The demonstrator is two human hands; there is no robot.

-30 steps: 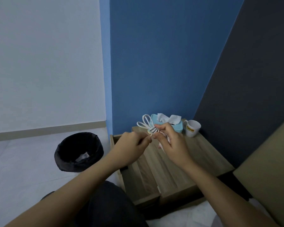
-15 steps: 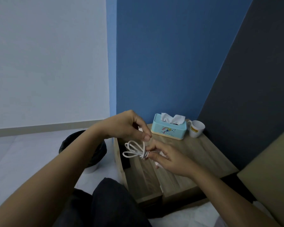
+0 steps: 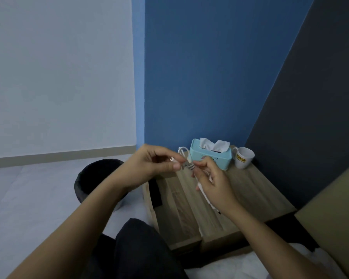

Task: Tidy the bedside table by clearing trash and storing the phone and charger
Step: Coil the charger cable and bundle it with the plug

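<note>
Both my hands hold a coiled white charger cable [image 3: 184, 156] above the wooden bedside table [image 3: 248, 190]. My left hand [image 3: 155, 164] pinches the cable's loose end beside the wrapped middle of the coil. My right hand [image 3: 212, 178] grips the coil, and the white plug end [image 3: 207, 196] hangs below its palm. The cable's loops stick up just left of the tissue box. The table's drawer [image 3: 156, 190] stands open on its left side, showing a dark gap. No phone is visible.
A light blue tissue box [image 3: 210, 156] and a white mug [image 3: 243, 158] stand at the back of the table. A black trash bin [image 3: 95, 178] sits on the floor to the left. My dark-trousered knee [image 3: 137, 248] is in front. A tan bed edge [image 3: 330, 214] lies at right.
The hands lifted the coil from low over the drawer side up and to the right, in front of the tissue box. The left hand came down beside the coil, pinching the cable end.
</note>
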